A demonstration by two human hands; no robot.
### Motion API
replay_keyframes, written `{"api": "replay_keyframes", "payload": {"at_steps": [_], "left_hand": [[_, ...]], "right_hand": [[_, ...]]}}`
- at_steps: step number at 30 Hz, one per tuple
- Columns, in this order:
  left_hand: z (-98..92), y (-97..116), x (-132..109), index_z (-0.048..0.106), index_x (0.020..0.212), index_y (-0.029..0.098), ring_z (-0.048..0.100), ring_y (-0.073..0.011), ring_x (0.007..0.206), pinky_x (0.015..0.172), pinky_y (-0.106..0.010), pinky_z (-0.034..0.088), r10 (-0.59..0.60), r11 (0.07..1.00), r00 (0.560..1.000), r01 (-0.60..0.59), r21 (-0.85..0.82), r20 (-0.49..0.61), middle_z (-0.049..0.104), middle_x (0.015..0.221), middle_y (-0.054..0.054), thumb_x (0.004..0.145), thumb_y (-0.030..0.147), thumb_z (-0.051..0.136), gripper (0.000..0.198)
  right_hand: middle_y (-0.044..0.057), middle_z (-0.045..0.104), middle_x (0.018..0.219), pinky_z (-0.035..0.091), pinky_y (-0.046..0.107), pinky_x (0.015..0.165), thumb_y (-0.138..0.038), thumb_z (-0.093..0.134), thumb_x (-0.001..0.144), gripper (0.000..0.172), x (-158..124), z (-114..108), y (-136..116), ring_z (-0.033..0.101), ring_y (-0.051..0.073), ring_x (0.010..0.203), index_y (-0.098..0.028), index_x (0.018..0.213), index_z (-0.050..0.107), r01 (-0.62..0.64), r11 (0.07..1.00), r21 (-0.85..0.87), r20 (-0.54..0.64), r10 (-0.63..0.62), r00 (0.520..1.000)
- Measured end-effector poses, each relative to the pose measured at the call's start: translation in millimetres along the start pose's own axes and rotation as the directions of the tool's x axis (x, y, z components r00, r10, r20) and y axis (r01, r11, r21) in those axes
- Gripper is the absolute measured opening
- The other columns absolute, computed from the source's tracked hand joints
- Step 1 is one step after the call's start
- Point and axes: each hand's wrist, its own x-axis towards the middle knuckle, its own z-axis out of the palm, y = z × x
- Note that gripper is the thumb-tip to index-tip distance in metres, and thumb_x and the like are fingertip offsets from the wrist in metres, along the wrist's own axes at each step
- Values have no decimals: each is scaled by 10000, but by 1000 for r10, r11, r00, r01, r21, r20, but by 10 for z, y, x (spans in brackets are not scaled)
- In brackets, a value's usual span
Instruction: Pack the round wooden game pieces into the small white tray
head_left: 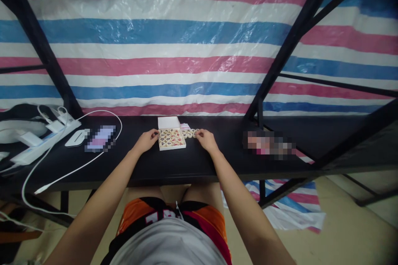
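A white box (pixel 173 148) of round Chinese chess pieces (pixel 170 137), marked in black and red characters, lies on the dark table with its lid (pixel 168 123) folded back. My left hand (pixel 147 140) is at the box's left side, its fingers curled and pinching the edge. Beside the box on the right, several loose Chinese chess pieces (pixel 189 134) sit in a short row. At the right end of that row, my right hand (pixel 206 139) has its thumb and fingers closed on a piece, which they partly hide.
A pink-and-white paper (pixel 185 126) lies behind the loose pieces. To the left are a phone (pixel 101 138), a white cable (pixel 73 170) and a power strip (pixel 46 143). A blurred-out object (pixel 269 144) lies to the right. Black metal posts (pixel 273 66) and striped sheeting (pixel 168 66) stand behind the table.
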Motion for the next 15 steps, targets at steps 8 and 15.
{"api": "replay_keyframes", "payload": {"at_steps": [8,15], "left_hand": [[17,-32,6,622,1023,194,562,-145,629,633,-246,396,3,1000,1000,-3,3,5,636,723,-7,837,380,457,310],[21,-28,10,622,1032,187,573,-151,633,616,-249,397,6,1000,1000,-6,-4,3,645,723,-14,838,387,461,322]], "right_hand": [[48,606,862,433,286,793,-224,480,837,168,-91,24,-286,559,167,815,-179,840,641,252,967,-25,4,-252,968],[93,612,1080,391,371,956,-390,475,897,301,-267,42,-670,522,215,1060,-194,1062,632,586,809,-37,155,-575,803]]}}
